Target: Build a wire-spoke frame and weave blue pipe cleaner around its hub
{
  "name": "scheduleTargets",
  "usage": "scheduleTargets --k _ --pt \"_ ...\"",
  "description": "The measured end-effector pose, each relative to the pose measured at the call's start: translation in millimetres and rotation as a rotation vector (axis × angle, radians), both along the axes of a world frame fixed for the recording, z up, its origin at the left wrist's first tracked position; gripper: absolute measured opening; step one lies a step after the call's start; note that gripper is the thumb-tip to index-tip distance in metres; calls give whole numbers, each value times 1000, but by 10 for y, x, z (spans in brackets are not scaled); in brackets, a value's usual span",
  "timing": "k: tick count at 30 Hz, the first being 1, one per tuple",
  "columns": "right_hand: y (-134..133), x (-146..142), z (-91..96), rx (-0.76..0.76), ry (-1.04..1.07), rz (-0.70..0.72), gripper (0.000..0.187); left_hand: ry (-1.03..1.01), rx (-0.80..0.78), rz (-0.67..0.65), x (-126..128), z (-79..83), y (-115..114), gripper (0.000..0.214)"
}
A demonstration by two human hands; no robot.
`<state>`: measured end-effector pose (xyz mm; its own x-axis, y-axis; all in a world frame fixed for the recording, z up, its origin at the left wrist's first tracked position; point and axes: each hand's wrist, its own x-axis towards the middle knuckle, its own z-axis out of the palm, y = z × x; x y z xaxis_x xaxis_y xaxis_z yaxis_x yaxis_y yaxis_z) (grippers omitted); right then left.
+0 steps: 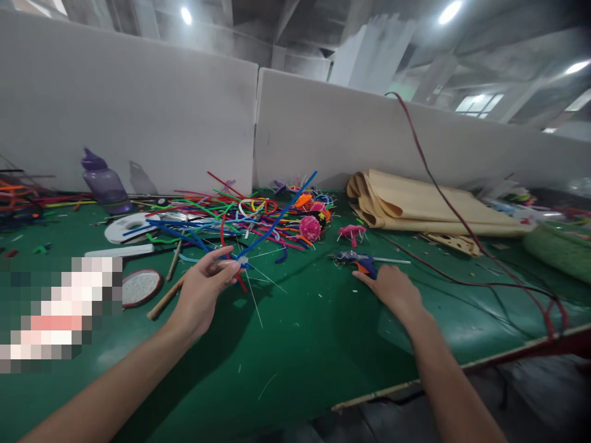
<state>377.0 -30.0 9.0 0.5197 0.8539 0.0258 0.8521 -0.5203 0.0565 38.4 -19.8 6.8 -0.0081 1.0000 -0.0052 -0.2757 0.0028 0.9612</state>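
Observation:
My left hand [199, 296] is closed, pinching a bundle of blue pipe cleaners [282, 216] between thumb and fingers. Thin white strands fan out from the pinched spot, where a whitish blob shows. To the right, my right hand [398, 290] is closed around the handle of a blue and orange hot glue gun [364, 263]. A clear glue stick [392, 261] juts out of the gun's back end. The gun is low over the green tabletop [295, 357]; I cannot tell whether it touches. Just behind it lies a pink fuzzy figure [352, 232] with several legs.
Loose coloured pipe cleaners [221, 206] pile up at the back, beside a pink pompom [309, 228]. A purple bottle [105, 181], a white tape roll [132, 228] and a round red-rimmed disc [141, 288] are left. Folded brown paper [425, 203] and a red cable [455, 212] are right.

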Motion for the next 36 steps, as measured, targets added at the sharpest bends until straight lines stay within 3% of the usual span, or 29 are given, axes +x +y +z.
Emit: scheduleTargets --k 6,11,14,18,22,36 --pt "-7 -60 20 158 114 16 48 9 -19 -2 16 23 -6 43" --pt "-240 -422 182 600 151 267 51 3 -39 -25 22 34 -20 41" --pt "-369 -742 203 762 160 419 48 2 -51 -37 28 34 -30 41" --pt "-409 -1043 122 849 53 577 43 13 -60 -41 40 42 -41 41" --pt "-371 -1150 42 905 -56 680 39 18 -67 -45 48 52 -50 41" --pt "-380 -1197 31 917 -143 758 36 14 -54 -30 56 36 -31 43"
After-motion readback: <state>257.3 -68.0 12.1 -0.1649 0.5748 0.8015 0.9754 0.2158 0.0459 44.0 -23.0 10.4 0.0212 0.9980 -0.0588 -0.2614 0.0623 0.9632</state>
